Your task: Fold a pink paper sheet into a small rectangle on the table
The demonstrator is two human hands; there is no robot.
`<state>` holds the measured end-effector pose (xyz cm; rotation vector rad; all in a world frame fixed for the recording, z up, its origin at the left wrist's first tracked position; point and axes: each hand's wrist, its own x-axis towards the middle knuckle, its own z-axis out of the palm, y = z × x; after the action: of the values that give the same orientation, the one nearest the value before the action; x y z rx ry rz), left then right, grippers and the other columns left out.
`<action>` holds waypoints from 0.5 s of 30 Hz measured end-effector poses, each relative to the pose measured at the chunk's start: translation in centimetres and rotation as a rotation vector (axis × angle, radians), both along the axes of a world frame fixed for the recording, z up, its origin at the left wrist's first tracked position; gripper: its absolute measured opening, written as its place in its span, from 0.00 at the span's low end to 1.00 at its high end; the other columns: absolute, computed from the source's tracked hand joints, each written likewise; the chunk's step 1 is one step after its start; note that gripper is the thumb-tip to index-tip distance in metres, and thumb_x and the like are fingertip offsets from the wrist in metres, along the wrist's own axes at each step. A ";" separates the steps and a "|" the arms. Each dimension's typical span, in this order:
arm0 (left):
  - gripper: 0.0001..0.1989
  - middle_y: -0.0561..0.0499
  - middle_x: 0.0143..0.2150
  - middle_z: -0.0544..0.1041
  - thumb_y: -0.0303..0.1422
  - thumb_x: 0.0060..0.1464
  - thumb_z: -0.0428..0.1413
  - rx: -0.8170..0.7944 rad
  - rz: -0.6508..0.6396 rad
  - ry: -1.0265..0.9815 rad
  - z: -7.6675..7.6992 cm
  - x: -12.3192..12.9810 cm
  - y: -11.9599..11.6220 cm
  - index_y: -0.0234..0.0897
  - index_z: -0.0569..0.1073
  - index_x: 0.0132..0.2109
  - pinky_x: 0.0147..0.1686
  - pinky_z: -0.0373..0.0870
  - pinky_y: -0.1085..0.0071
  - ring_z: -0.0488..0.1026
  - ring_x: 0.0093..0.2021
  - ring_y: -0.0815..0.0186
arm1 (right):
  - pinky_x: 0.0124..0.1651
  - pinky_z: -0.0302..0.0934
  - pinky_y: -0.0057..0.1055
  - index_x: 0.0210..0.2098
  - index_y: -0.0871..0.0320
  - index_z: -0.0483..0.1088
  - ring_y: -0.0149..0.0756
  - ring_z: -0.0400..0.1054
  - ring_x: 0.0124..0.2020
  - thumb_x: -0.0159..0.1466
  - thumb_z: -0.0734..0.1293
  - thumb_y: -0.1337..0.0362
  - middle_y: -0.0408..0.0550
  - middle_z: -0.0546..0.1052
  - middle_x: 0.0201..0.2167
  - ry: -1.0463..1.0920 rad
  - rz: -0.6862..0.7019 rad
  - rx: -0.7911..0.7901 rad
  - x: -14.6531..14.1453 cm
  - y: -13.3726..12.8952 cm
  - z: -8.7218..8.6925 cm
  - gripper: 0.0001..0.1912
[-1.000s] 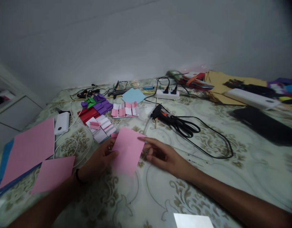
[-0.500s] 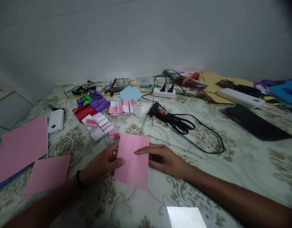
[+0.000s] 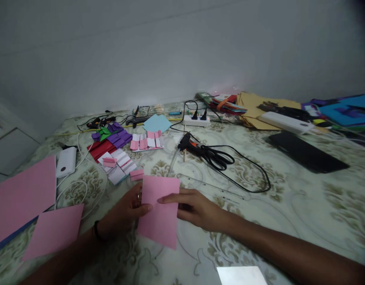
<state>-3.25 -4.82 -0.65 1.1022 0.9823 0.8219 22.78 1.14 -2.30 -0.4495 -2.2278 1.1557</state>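
Observation:
A pink sheet of paper (image 3: 160,225) is held up in front of me between both hands. My left hand (image 3: 135,206) grips its left edge, thumb on the near face and the other fingers behind. From the right, my right hand (image 3: 197,208) holds the opposite edge, its index finger lying across the near face and the rest partly hidden. Just beyond the sheet lies a small folded pink paper piece (image 3: 137,175). Another pink sheet (image 3: 54,231) rests on the table left of my left forearm.
A black glue gun (image 3: 191,146) with a looped cord lies beyond my right hand. Folded white papers (image 3: 118,174), a power strip (image 3: 197,120) and a white power bank (image 3: 66,161) sit farther back. At right is a flat black object (image 3: 307,152); a white sheet (image 3: 241,275) lies near me.
The camera view has shifted, so the table items appear a little farther left. Both hands keep hold of the pink sheet, with nearly the same grip.

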 end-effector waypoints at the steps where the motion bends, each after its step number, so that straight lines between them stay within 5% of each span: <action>1: 0.29 0.43 0.54 0.82 0.39 0.59 0.67 0.001 -0.003 0.026 0.1 0.0 0.2 0.44 0.72 0.65 0.45 0.79 0.62 0.82 0.47 0.54 | 0.50 0.70 0.31 0.58 0.56 0.78 0.37 0.78 0.48 0.74 0.66 0.64 0.52 0.83 0.50 0.014 -0.011 -0.006 0.0 0.1 0.0 0.16; 4: 0.29 0.44 0.52 0.82 0.40 0.55 0.69 0.030 -0.033 0.100 0.5 0.0 1.0 0.43 0.74 0.62 0.42 0.78 0.65 0.81 0.46 0.54 | 0.54 0.69 0.31 0.54 0.55 0.79 0.36 0.78 0.50 0.75 0.64 0.64 0.51 0.84 0.50 0.058 -0.034 -0.015 0.2 0.5 0.2 0.14; 9: 0.28 0.44 0.53 0.81 0.41 0.56 0.69 0.039 -0.066 0.038 1.0 1.3 2.0 0.41 0.73 0.61 0.42 0.77 0.67 0.80 0.48 0.55 | 0.47 0.70 0.29 0.55 0.58 0.79 0.37 0.79 0.45 0.71 0.69 0.64 0.53 0.84 0.47 0.062 -0.075 0.072 0.6 1.0 0.3 0.15; 15: 0.26 0.43 0.54 0.81 0.36 0.58 0.68 0.051 -0.041 -0.041 -0.1 1.8 2.3 0.40 0.70 0.61 0.45 0.78 0.65 0.81 0.48 0.56 | 0.54 0.71 0.29 0.57 0.56 0.79 0.38 0.79 0.53 0.71 0.70 0.63 0.53 0.83 0.54 0.068 0.042 0.054 0.5 1.2 0.1 0.16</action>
<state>-1.43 -2.55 -0.78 1.1414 0.9062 0.8364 23.28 2.29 -2.17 -0.3383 -2.2134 1.1133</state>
